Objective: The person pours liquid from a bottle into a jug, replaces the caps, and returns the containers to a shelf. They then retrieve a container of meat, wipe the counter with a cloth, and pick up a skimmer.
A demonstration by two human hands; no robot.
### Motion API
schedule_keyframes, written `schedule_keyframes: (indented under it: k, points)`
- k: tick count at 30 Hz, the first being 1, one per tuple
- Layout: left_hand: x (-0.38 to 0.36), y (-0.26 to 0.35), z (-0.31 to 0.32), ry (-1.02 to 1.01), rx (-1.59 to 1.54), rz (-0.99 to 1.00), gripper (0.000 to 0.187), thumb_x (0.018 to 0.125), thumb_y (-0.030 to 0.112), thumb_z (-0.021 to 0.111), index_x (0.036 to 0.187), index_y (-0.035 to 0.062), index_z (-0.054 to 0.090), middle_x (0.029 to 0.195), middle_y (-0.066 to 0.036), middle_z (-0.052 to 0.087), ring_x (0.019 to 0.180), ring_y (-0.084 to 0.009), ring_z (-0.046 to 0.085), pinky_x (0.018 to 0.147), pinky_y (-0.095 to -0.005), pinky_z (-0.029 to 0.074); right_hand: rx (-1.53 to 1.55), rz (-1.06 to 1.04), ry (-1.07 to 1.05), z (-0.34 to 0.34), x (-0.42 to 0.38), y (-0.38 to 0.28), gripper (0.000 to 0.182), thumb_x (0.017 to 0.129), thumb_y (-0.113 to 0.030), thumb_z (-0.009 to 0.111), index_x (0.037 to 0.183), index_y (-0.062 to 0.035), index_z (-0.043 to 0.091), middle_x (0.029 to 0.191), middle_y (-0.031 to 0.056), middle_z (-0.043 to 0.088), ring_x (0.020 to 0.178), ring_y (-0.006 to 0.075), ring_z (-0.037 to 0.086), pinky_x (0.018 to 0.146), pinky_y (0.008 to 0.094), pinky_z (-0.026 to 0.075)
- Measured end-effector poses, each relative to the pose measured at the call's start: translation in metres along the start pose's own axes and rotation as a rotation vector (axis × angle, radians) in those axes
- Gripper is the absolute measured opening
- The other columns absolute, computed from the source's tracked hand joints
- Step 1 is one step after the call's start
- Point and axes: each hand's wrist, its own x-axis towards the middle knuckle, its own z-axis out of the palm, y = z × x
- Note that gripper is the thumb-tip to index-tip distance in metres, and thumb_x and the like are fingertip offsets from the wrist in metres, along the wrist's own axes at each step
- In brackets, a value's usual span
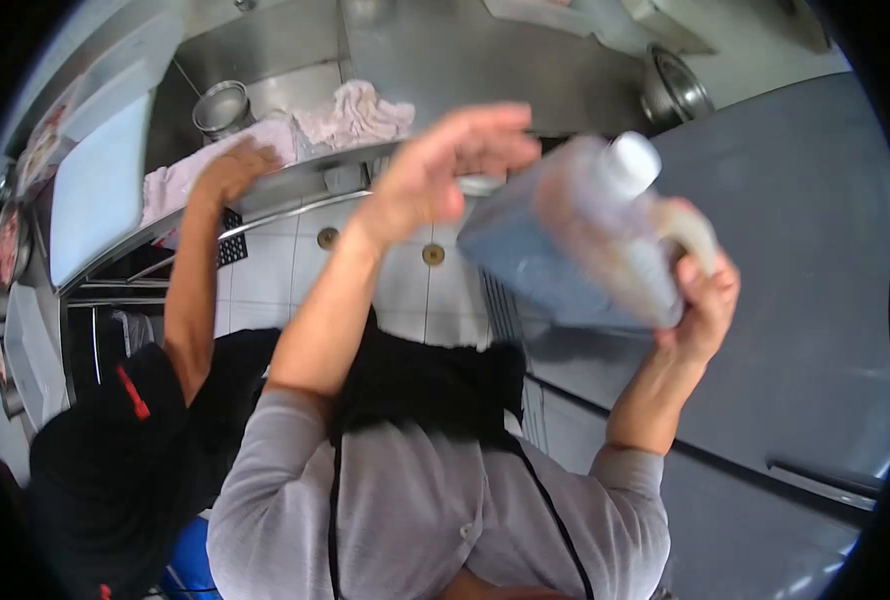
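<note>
My right hand [703, 305] grips a large plastic jug [575, 245] near its curved handle. The jug is translucent, tilted, and topped with a white cap [633, 163]. It looks bluish on one side and brownish near the top and handle; motion blur hides whether that is its contents or reflections. On the other side, my left hand [443, 168] is raised with its fingers stretched out, apart from the jug by a small gap. Nothing shows in that hand.
A co-worker in black at the left rests a hand [237, 172] on a pink towel [165, 190] along the counter edge. Behind are another crumpled towel [360, 115], a metal pot [222, 108] and metal bowls [673, 88]. A grey refrigerator [785, 250] stands close on my right.
</note>
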Motion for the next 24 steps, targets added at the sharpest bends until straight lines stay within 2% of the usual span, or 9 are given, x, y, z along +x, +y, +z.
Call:
schedule_keyframes:
  k: [1, 2, 5, 6, 11, 14, 17, 21, 24]
  points:
    - [0.015, 0.005, -0.015, 0.034, 0.040, 0.111, 0.122, 0.072, 0.089, 0.055, 0.149, -0.0038, 0.033, 0.134, -0.023, 0.057, 0.127, -0.0304, 0.055, 0.108, -0.0445, 0.040, -0.014, -0.013, 0.019, 0.006, 0.011, -0.006, 0.042, 0.080, -0.013, 0.072, 0.112, 0.0135, 0.066, 0.112, 0.0180, 0.068, 0.096, 0.0215, 0.066, 0.090, 0.0313, 0.050]
    - [0.030, 0.007, -0.028, 0.070, -0.079, 0.288, 0.093, 0.087, 0.071, 0.056, 0.140, -0.0043, 0.046, 0.127, -0.022, 0.061, 0.120, -0.0317, 0.059, 0.105, -0.0456, 0.043, -0.033, -0.035, 0.059, 0.007, 0.019, -0.011, 0.041, 0.081, -0.012, 0.070, 0.113, 0.0132, 0.066, 0.107, 0.0173, 0.069, 0.092, 0.0204, 0.067, 0.087, 0.0301, 0.051]
    - [0.074, 0.036, -0.038, 0.170, -0.280, 0.459, 0.056, 0.094, 0.042, 0.060, 0.128, -0.0025, 0.054, 0.113, -0.016, 0.066, 0.105, -0.0256, 0.064, 0.090, -0.0374, 0.052, -0.027, -0.086, 0.198, 0.019, 0.032, -0.034, 0.038, 0.083, -0.011, 0.067, 0.114, 0.0123, 0.066, 0.100, 0.0178, 0.071, 0.084, 0.0203, 0.069, 0.078, 0.0280, 0.054]
    - [0.087, 0.039, -0.043, 0.192, -0.311, 0.507, 0.051, 0.096, 0.038, 0.059, 0.127, -0.0026, 0.055, 0.112, -0.016, 0.066, 0.103, -0.0247, 0.065, 0.087, -0.0360, 0.053, 0.039, -0.090, 0.173, 0.010, 0.035, -0.042, 0.040, 0.086, -0.011, 0.063, 0.117, 0.0141, 0.062, 0.112, 0.0237, 0.067, 0.098, 0.0286, 0.069, 0.088, 0.0365, 0.057]
    - [0.138, 0.024, -0.083, 0.290, -0.360, 0.468, 0.055, 0.098, 0.038, 0.055, 0.133, -0.0038, 0.049, 0.120, -0.018, 0.063, 0.108, -0.0265, 0.064, 0.091, -0.0372, 0.052, 0.038, -0.172, 0.263, 0.014, 0.041, -0.058, 0.036, 0.085, -0.009, 0.064, 0.114, 0.0129, 0.065, 0.108, 0.0217, 0.069, 0.092, 0.0260, 0.070, 0.085, 0.0356, 0.058]
    - [0.151, 0.016, -0.100, 0.363, -0.205, 0.390, 0.051, 0.098, 0.043, 0.058, 0.119, -0.0037, 0.060, 0.112, -0.019, 0.067, 0.108, -0.0305, 0.064, 0.099, -0.0456, 0.048, -0.026, -0.128, 0.269, 0.020, 0.054, -0.058, 0.035, 0.082, -0.010, 0.070, 0.110, 0.0095, 0.068, 0.100, 0.0173, 0.072, 0.080, 0.0202, 0.070, 0.077, 0.0313, 0.058]
    - [0.171, 0.047, -0.111, 0.378, -0.148, 0.394, 0.023, 0.099, 0.019, 0.055, 0.101, -0.0026, 0.063, 0.100, -0.016, 0.068, 0.096, -0.0275, 0.066, 0.094, -0.0441, 0.052, -0.047, -0.106, 0.234, 0.024, 0.069, -0.055, 0.030, 0.079, -0.008, 0.072, 0.105, 0.0079, 0.071, 0.096, 0.0119, 0.071, 0.077, 0.0157, 0.067, 0.073, 0.0270, 0.054]
    - [0.233, 0.112, -0.128, 0.344, 0.009, 0.449, 0.022, 0.098, 0.018, 0.056, 0.103, -0.0024, 0.063, 0.099, -0.015, 0.068, 0.094, -0.0259, 0.066, 0.093, -0.0426, 0.053, 0.020, -0.108, 0.143, 0.040, 0.100, -0.053, 0.024, 0.077, -0.006, 0.075, 0.095, 0.0089, 0.073, 0.110, 0.0099, 0.067, 0.088, 0.0152, 0.065, 0.078, 0.0277, 0.051]
    - [0.295, 0.155, -0.130, 0.335, -0.008, 0.462, 0.033, 0.099, 0.020, 0.052, 0.119, -0.0056, 0.059, 0.115, -0.020, 0.063, 0.110, -0.0329, 0.061, 0.101, -0.0485, 0.049, 0.029, -0.125, 0.079, 0.042, 0.119, -0.053, 0.023, 0.078, -0.008, 0.076, 0.092, 0.0095, 0.073, 0.115, 0.0110, 0.065, 0.089, 0.0162, 0.064, 0.078, 0.0285, 0.050]
